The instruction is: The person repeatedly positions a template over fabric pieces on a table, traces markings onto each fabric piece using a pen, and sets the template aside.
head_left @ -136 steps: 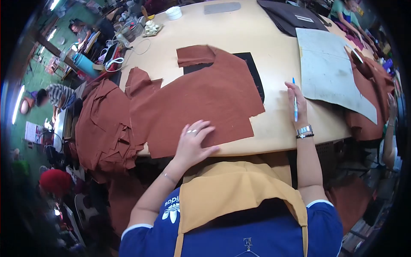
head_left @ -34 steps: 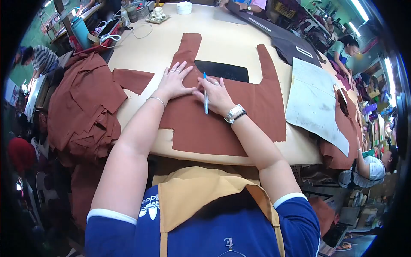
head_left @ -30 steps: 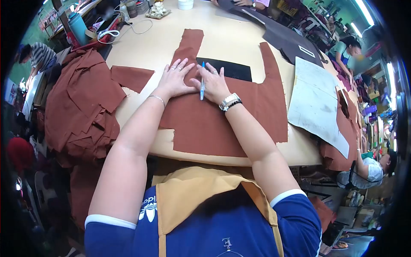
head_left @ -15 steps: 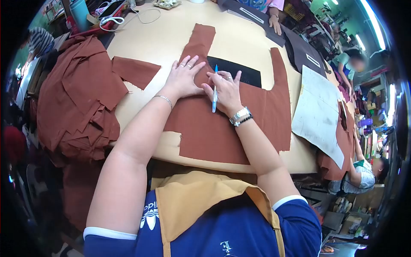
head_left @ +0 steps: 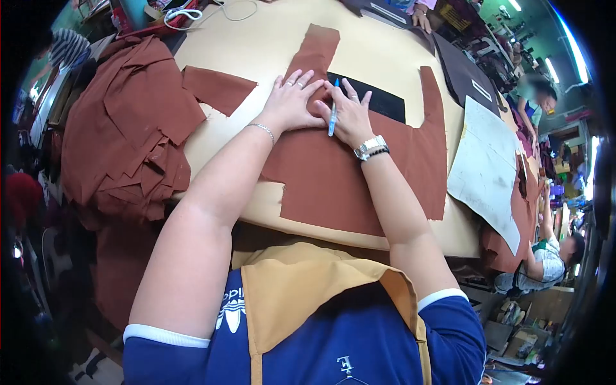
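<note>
A cut piece of rust-brown fabric (head_left: 359,173) lies flat on the table in front of me. My left hand (head_left: 292,106) rests on it with fingers spread, pressing near the base of its upright strip. Between the fingers of my right hand (head_left: 346,119) is a blue-and-clear pen (head_left: 333,109), held upright beside the fabric's inner edge. The pen's lower end points toward me. A black rectangular panel (head_left: 382,102) lies just beyond my right hand, bordered by the fabric's upper edge.
A heap of rust-brown fabric (head_left: 122,128) fills the left side, with a loose piece (head_left: 221,88) beside it. A grey-white pattern sheet (head_left: 484,170) lies at the right. Dark pieces (head_left: 459,70) and a co-worker's hand (head_left: 421,18) are at the far edge. Other people work at right.
The view has shifted, so the table and fabric appear slightly higher and further right. My left hand stays spread on the fabric; my right hand still holds the pen, now tilted a little differently.
</note>
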### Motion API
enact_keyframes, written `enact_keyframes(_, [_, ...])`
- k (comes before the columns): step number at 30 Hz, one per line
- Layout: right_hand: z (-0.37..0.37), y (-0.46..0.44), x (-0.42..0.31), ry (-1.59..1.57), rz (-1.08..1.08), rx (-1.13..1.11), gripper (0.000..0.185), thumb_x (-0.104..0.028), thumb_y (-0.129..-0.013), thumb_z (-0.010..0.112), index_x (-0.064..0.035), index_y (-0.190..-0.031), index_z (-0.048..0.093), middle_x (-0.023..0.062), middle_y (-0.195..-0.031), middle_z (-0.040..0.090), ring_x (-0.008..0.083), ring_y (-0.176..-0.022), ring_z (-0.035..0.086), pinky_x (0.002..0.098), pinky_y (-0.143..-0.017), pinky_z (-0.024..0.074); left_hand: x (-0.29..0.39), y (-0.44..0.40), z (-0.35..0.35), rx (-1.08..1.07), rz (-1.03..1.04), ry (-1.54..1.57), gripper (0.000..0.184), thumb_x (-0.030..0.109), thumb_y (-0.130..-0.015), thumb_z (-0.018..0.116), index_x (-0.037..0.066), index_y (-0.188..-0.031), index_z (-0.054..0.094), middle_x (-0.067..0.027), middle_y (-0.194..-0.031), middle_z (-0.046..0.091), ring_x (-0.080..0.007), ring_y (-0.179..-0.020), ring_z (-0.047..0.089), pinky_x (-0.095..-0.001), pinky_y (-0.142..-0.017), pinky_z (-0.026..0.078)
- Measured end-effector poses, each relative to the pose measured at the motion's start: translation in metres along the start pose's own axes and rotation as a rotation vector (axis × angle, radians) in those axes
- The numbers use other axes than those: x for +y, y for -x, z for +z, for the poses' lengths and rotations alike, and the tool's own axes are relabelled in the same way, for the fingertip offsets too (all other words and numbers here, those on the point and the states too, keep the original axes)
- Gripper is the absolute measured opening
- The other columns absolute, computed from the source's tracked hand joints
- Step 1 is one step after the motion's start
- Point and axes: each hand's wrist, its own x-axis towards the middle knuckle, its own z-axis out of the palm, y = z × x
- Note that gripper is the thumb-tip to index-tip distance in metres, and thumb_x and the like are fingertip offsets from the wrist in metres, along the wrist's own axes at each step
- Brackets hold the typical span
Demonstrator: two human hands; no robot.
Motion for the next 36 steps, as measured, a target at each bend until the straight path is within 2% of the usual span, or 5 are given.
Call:
enact_keyframes(13, [-0.047, 0.088, -0.017, -0.115, 0.073, -0.027, 0.038, -0.035, -0.087, 0.065, -0.0102, -0.116, 0.060, 0.0026, -0.112, 0.066, 0.0260, -0.121, 0.053, 0.0712, -0.105, 0.0201, 0.011, 0.001, -0.012, -0.116, -0.034, -0.084, 0.098, 0.076, -0.070, 0.060, 0.022, -0.148, 0.035, -0.0077, -0.158, 0.023, -0.0272, -0.147, 0.016, -0.0600, -0.115, 0.014])
enact_keyframes(17, [-0.038, 0.091, -0.013, -0.043, -0.003, 0.053, 0.032, -0.034, -0.086, 0.067, -0.0070, -0.103, 0.060, 0.0118, -0.124, 0.062, 0.0309, -0.119, 0.054, 0.0625, -0.103, 0.0334, 0.032, 0.003, 0.011, 0.065, 0.163, -0.149, 0.077, 0.059, -0.084, 0.053, 0.019, -0.148, 0.036, -0.0122, -0.157, 0.025, -0.0302, -0.147, 0.016, -0.0630, -0.114, 0.009])
enact_keyframes(24, [-0.063, 0.129, 0.007, -0.126, -0.129, 0.096, 0.036, -0.024, -0.079, 0.076, -0.0034, -0.104, 0.061, 0.0156, -0.114, 0.065, 0.0358, -0.112, 0.057, 0.0425, -0.095, 0.0469, 0.057, 0.019, 0.002, -0.085, 0.053, -0.017, 0.088, 0.075, -0.081, 0.048, 0.020, -0.149, 0.034, -0.0119, -0.157, 0.024, -0.0293, -0.147, 0.017, -0.0616, -0.115, 0.011])
enact_keyframes(28, [-0.076, 0.133, 0.012, -0.139, 0.144, 0.077, 0.042, -0.030, -0.075, 0.079, -0.0041, -0.103, 0.062, 0.0152, -0.122, 0.063, 0.0352, -0.116, 0.056, 0.0423, -0.096, 0.0464, 0.059, 0.018, 0.002, -0.094, 0.042, -0.049, 0.091, 0.077, -0.080, 0.047, 0.021, -0.150, 0.033, -0.0110, -0.158, 0.023, -0.0286, -0.147, 0.017, -0.0606, -0.115, 0.012])
enact_keyframes(36, [-0.071, 0.144, 0.016, -0.026, -0.057, 0.026, 0.054, -0.048, -0.078, 0.073, -0.0070, -0.110, 0.059, 0.0166, -0.136, 0.054, 0.0374, -0.128, 0.047, 0.0527, -0.105, 0.0388, 0.058, 0.017, 0.005, -0.093, 0.031, -0.049, 0.092, 0.079, -0.079, 0.046, 0.022, -0.150, 0.033, -0.0103, -0.158, 0.024, -0.0281, -0.147, 0.017, -0.0607, -0.115, 0.012])
